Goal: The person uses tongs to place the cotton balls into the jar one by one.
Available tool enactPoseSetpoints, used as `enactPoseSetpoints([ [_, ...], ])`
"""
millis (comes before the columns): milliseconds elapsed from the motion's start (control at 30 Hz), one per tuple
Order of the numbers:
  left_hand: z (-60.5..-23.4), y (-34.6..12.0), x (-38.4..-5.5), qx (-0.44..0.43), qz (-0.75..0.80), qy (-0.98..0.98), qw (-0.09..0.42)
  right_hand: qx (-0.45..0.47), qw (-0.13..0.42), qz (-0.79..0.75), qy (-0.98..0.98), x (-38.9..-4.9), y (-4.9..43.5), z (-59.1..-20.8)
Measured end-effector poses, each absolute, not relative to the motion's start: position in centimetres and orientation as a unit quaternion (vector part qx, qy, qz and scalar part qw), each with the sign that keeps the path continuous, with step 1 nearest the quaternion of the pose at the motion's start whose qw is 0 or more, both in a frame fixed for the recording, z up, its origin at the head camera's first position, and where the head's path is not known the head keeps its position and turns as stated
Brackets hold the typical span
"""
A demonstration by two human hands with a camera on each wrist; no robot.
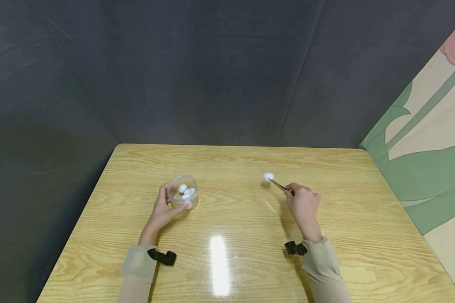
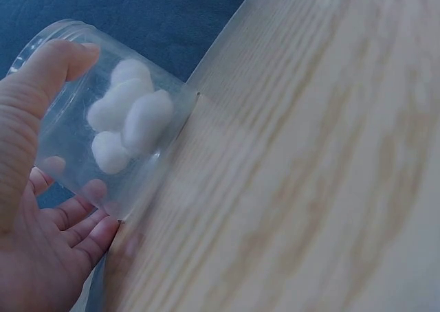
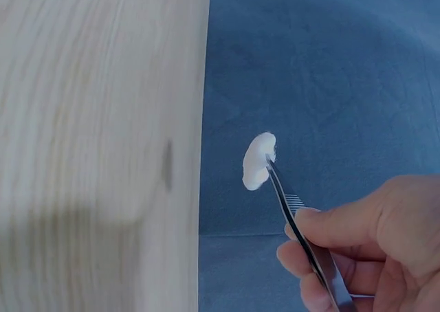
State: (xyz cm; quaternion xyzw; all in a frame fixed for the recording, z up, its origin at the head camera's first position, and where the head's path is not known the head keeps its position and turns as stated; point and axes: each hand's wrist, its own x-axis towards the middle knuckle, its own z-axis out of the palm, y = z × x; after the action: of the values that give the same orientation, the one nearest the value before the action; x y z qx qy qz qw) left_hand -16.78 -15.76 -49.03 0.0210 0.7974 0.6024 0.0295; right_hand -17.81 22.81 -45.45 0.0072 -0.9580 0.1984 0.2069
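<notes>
My left hand holds a clear round plastic jar, thumb on the near side and fingers around the far left. Several white cotton balls lie inside the jar, which stands on the table with no lid on it. Farther right, my right hand pinches metal tweezers between thumb and fingers. A single cotton ball is caught in the tweezer tips, raised above the tabletop; its shadow falls on the wood below.
The wooden table has a bright light reflection near its front. Behind it hangs a dark cloth, and a floral cloth is at the right. Each sleeve cuff wears a black strap.
</notes>
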Motion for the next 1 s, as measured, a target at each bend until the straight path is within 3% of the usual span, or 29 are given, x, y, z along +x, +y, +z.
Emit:
enactPoseSetpoints([
  [400, -51.8, -16.4, -17.7, 0.018, 0.601, 0.799, 0.013, 0.013, 0.194, 0.234, -0.953, -17.6, 21.5, -44.5],
  [1000, -47.9, -15.5, -16.4, 0.021, 0.597, 0.801, 0.03, 0.051, 0.228, 0.254, -0.938, -17.5, 18.7, -43.1],
])
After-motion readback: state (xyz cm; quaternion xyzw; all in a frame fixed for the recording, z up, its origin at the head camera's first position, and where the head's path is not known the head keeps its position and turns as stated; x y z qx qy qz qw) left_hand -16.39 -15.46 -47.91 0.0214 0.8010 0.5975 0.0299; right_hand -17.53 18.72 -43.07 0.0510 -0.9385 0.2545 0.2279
